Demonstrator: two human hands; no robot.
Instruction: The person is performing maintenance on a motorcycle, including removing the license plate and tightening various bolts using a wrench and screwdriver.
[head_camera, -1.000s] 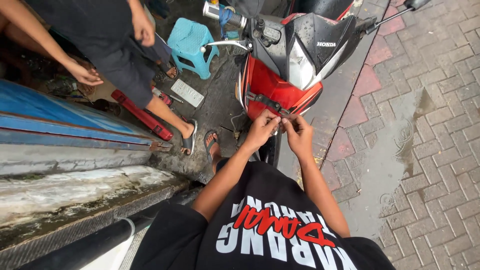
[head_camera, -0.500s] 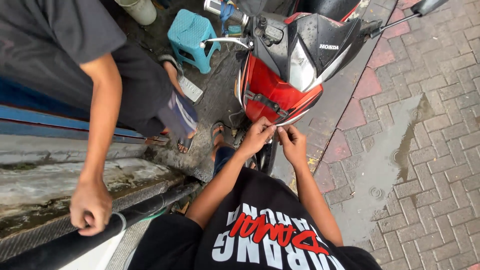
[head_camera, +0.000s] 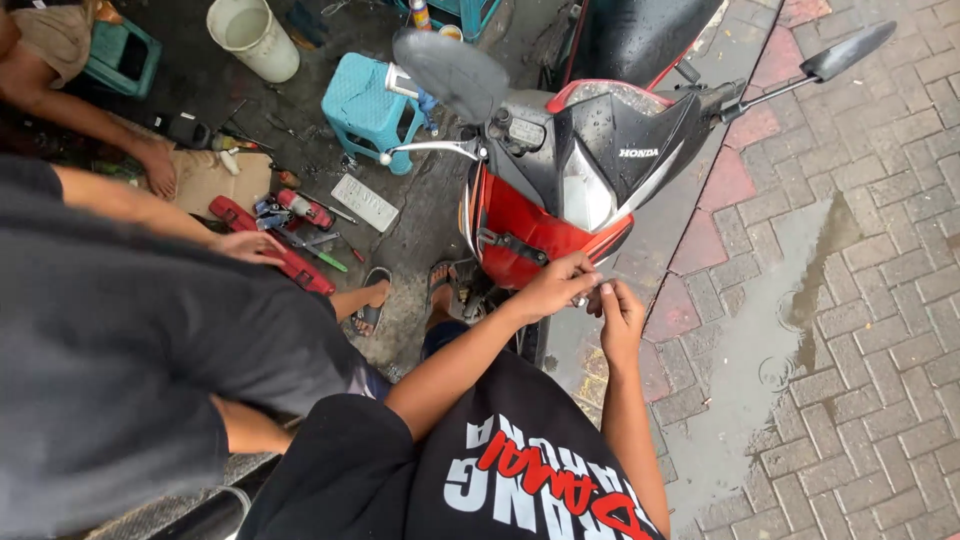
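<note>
Both hands are up at the nose of the red and black motorbike (head_camera: 590, 180), just below its red front panel (head_camera: 530, 235). The left hand (head_camera: 556, 288) has its fingers pinched on a small silvery part (head_camera: 580, 300), a bolt or clip as far as I can make out, and the right hand (head_camera: 622, 312) meets it there, fingertips touching the same piece; I cannot tell whether the right grip is really clamped on it or only steadying it. The part sits between the two hands, close beside the lower edge of the panel but not seated in it.

My guess is the job is midway: the panel looks in place on the bike, yet this fastener is loose in the fingers. Another person's hand (head_camera: 252, 246) rests by a red tool tray (head_camera: 290, 262) on the ground, with a blue stool (head_camera: 365, 105) and white bucket (head_camera: 252, 37) beyond.
</note>
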